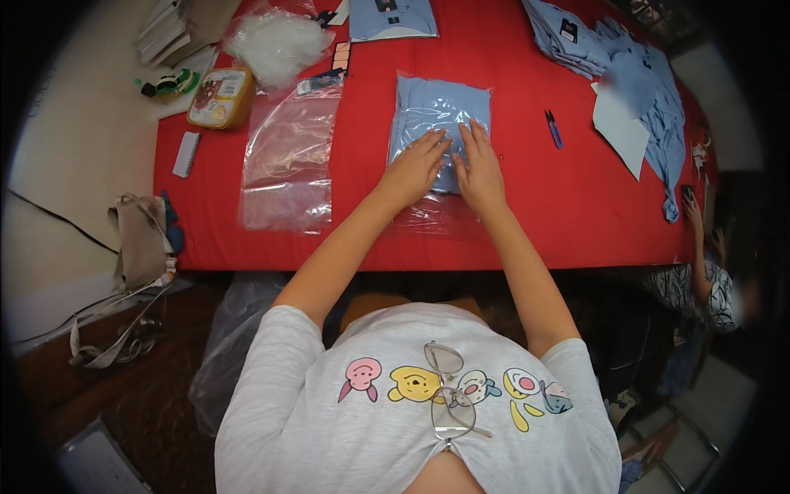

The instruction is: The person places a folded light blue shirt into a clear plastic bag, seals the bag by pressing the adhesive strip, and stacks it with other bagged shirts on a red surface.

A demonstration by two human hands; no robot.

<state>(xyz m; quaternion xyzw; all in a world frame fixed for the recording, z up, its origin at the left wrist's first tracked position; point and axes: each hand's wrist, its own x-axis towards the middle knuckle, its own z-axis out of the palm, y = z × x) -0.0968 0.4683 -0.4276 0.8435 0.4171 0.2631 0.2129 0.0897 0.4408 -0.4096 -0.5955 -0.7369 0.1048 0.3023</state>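
A folded light-blue shirt (436, 103) lies inside a clear plastic bag (428, 216) at the middle of the red-covered table. The bag's loose, unfilled end points toward me. Both my hands rest on top of the bagged shirt. My left hand (418, 169) lies on its left part with the fingers stretched forward. On the right part, my right hand (480, 167) is laid flat with its fingers extended and the thumb apart. Neither hand grips anything. Just left of them, a flat stack of clear plastic bags (288, 165) is spread on the cloth.
Thread snips (553, 129) lie to the right. Beyond them are a white card sheet (621, 132) and light-blue shirts (568, 41). A packed shirt (393, 20) sits at the far edge. Leftward are a yellow tub (220, 97) and a notepad (187, 154). Another person's hand (694, 214) touches the right edge.
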